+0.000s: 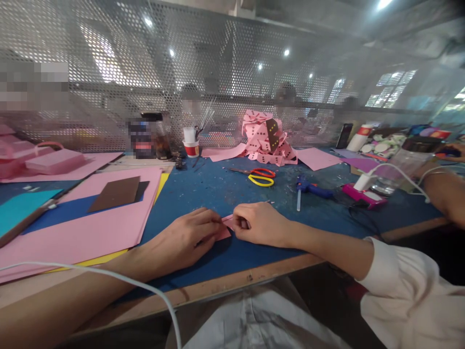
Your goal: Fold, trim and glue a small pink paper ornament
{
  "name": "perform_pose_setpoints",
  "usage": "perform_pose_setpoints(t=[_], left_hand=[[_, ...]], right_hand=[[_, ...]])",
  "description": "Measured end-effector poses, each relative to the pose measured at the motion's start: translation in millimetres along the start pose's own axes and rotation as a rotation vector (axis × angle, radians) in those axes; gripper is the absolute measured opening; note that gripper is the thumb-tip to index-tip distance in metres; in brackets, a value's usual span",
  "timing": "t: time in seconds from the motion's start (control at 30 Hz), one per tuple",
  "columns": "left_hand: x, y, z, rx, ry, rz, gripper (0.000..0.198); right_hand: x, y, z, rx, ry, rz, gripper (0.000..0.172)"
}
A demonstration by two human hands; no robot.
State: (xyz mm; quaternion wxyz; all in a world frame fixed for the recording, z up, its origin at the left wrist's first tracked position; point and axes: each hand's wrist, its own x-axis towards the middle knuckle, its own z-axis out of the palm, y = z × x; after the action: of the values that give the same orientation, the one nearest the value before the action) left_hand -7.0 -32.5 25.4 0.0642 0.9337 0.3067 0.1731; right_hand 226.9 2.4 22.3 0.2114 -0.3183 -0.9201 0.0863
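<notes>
The left hand (192,232) and right hand (263,224) pinch a flat pink paper piece (224,234) near the 6 o'clock edge of the blue table (214,194); partly hidden, it runs roughly 9 to 3 o'clock, sharp-cornered.

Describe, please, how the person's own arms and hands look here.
The left hand and right hand are bare and ungloved. A loose, whitish sleeve covers part of the right arm, its edge ending on the forearm. No sleeve shows on the left forearm; a thin white cable passes across it in the picture.
</notes>
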Motion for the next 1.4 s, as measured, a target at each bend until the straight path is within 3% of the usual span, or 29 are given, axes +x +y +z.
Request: perform_pose_setpoints(t=[1.4], left_hand=[[2.6, 3.5, 0.2, 0.029, 0.042, 0.002, 0.025]], right_hand=[[1.5, -1.7, -1.9, -0.015, -0.053, 0.023, 0.014]])
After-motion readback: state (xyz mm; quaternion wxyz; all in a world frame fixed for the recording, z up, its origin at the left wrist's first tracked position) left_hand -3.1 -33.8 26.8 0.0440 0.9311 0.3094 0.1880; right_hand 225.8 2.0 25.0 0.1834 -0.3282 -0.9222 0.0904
